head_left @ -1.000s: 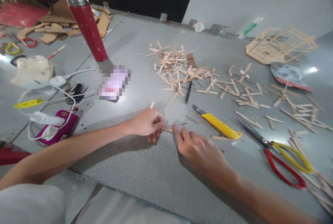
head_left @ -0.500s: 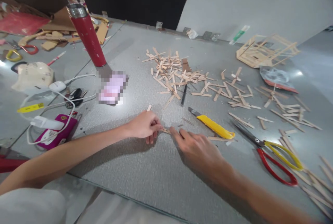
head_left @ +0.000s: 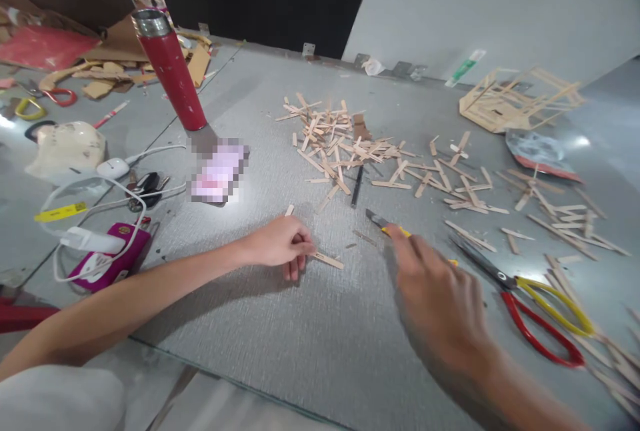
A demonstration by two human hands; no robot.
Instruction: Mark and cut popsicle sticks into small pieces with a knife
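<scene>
Left hand (head_left: 285, 243) is nearly closed, thumb and fingers pinching a stick (head_left: 330, 260) just above or on the table (head_left: 280, 337); the stick's right end shows, the rest is covered by the fingers. A pale tip (head_left: 289, 209) pokes out behind the knuckles; can't tell if it joins that stick. Right hand (head_left: 440, 291) is blurred, over the knife (head_left: 376, 218), index finger stretched along the yellow handle, other fingers loosely curled. Most of the handle is hidden under it, so can't tell if it grips or only touches. Blade is visible, pointing up-left. Scissors (head_left: 506, 282) lie open-handled just right of that hand. The stick heap (head_left: 345, 137) is tangled, pieces overlapping, not countable; more sticks at lower right run out of frame. Phone (head_left: 220, 174) is pixelated, screen unreadable. Packet (head_left: 543, 153) contents unclear, beside the wooden frame (head_left: 520, 103). Both forearms are cut off by the picture edges.
</scene>
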